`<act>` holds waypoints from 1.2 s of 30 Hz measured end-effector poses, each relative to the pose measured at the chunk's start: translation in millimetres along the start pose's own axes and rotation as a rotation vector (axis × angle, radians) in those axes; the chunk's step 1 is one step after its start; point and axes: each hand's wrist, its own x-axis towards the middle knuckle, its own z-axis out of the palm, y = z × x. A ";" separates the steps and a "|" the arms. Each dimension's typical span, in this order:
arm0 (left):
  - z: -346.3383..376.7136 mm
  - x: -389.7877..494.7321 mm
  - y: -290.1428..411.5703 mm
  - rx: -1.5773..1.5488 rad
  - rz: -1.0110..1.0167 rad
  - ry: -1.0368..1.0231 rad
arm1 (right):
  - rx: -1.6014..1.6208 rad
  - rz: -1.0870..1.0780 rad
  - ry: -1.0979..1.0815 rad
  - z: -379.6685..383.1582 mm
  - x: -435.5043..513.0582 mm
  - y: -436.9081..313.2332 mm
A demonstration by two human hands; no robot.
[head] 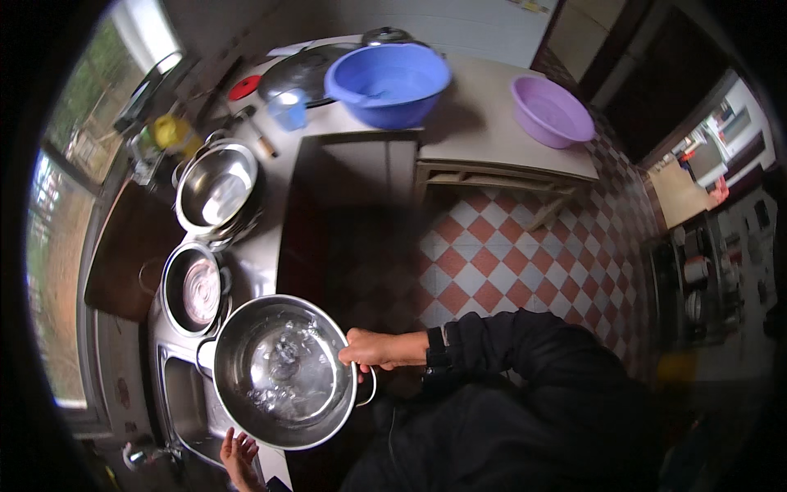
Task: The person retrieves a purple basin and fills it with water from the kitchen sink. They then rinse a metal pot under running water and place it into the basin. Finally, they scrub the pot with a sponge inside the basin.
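A wide stainless steel pot [283,424] with water sloshing in it is held up over the counter's edge and the sink side. My right hand [372,349] grips its rim beside one loop handle [371,390]. My left hand [238,454] is by the pot's lower rim with its fingers apart; whether the fingertips touch the pot is hard to tell. The steel sink [184,393] lies partly hidden under the pot. Just beyond the pot stands a smaller steel pot [175,313] with a ringed, reddish surface inside.
Stacked steel basins [215,190] stand farther along the counter, near a yellow bottle [169,132] and a wooden-handled utensil [261,138]. A blue plastic basin [393,104], a clear blue jug [288,111] and a dark lid [295,77] are beyond. A purple basin [550,117] sits on a table [473,135].
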 end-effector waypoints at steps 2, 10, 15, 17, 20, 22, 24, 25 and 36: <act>58.4 3.6 -1.0 0.058 -0.032 -0.051 | -0.021 0.005 0.042 -54.1 -36.7 3.9; 300.7 1.5 18.7 0.221 -0.135 -0.295 | 0.313 -0.133 0.414 -229.6 -152.5 35.8; 443.0 33.5 45.9 0.341 -0.171 -0.507 | 0.516 -0.248 0.694 -334.6 -209.0 30.7; 504.0 52.4 53.2 0.390 -0.146 -0.559 | 0.539 -0.349 0.818 -375.7 -226.7 24.9; 591.3 82.2 65.3 0.382 -0.127 -0.666 | 0.615 -0.421 0.927 -439.5 -255.7 8.2; 640.0 95.0 71.8 0.385 -0.133 -0.744 | 0.733 -0.444 1.024 -478.4 -273.6 -4.3; 695.2 107.1 78.6 0.415 -0.121 -0.817 | 0.845 -0.449 1.062 -517.7 -293.5 -17.3; 718.8 112.1 82.3 0.404 -0.137 -0.870 | 0.865 -0.479 1.117 -537.4 -300.5 -22.2; 920.5 115.5 73.4 0.491 -0.093 -1.131 | 0.744 -0.352 1.361 -738.7 -379.5 -37.2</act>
